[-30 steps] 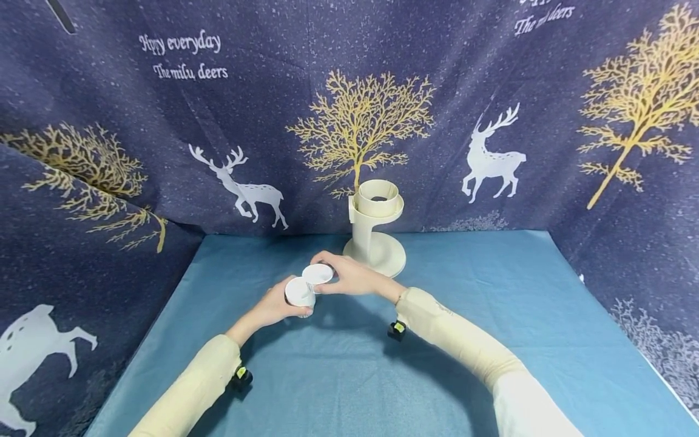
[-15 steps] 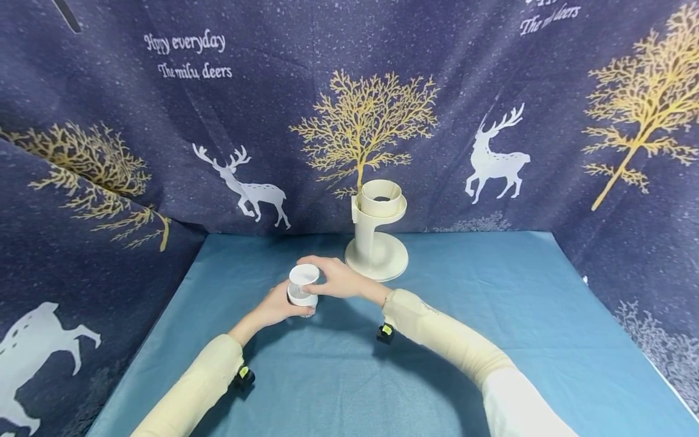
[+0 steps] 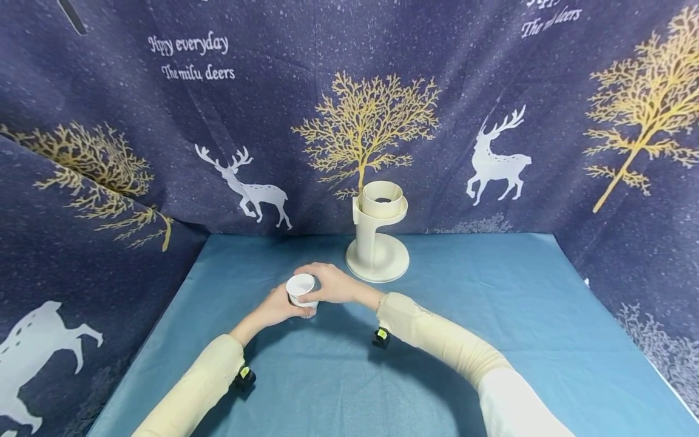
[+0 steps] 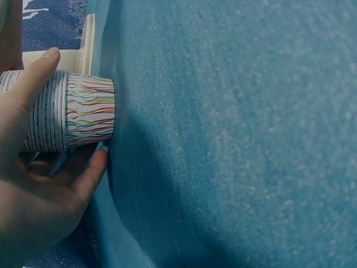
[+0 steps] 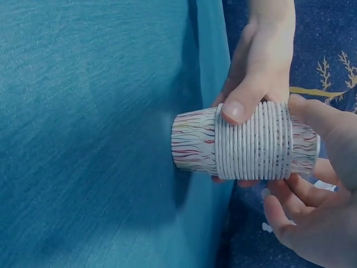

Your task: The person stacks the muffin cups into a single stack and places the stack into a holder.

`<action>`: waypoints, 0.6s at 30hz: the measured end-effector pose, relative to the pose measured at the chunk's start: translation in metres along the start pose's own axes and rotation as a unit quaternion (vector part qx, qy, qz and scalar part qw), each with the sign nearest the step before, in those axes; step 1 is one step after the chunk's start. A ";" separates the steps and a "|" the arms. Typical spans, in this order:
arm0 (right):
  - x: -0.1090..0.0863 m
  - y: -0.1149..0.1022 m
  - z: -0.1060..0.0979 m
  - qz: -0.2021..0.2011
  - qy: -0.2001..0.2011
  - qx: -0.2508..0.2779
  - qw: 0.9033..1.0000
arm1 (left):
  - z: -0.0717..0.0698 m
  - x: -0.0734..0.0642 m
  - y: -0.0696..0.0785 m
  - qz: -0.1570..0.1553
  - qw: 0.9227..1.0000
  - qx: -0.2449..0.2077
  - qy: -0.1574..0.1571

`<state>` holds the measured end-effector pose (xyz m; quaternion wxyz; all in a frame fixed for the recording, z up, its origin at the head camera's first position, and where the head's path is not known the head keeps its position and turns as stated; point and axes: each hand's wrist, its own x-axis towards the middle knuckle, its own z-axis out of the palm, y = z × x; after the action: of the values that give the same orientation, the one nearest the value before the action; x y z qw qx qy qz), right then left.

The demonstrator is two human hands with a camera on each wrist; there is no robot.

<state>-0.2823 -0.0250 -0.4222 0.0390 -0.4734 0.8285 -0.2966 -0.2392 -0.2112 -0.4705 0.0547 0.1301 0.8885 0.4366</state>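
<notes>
My left hand (image 3: 275,306) holds a stack of paper cups (image 5: 245,142) upright, thumb on one side and fingers on the other. Wavy coloured lines mark the lowest cup; above it run many white rims close together. The top paper cup (image 3: 300,284) is partly inside the stack, with a band of its printed wall (image 5: 303,146) showing above the rims. My right hand (image 3: 334,285) pinches this top cup from the right between thumb and fingers. In the left wrist view the stack's base (image 4: 92,109) is near the blue cloth; whether it touches is unclear.
A cream stand (image 3: 377,258) with a round base and a ring-shaped top stands behind my right hand. Blue cloth (image 3: 349,376) covers the table. A dark curtain (image 3: 262,109) with deer and trees hangs behind it.
The right hand has brought its paper cup left, from beside the stack to above it, then down into it. The left hand stays nearly still with the stack.
</notes>
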 end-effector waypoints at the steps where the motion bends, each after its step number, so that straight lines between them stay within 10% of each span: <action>1: -0.001 0.000 0.000 0.001 -0.003 0.005 1.000 | 0.000 0.000 0.000 0.000 1.000 0.001 -0.001; 18: -0.008 0.000 0.008 0.044 -0.027 0.001 0.999 | -0.002 0.001 -0.001 0.000 1.000 -0.001 -0.008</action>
<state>-0.2756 -0.0223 -0.4304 0.0747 -0.4443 0.8468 -0.2827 -0.2405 -0.2130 -0.4702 0.0615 0.1335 0.8875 0.4368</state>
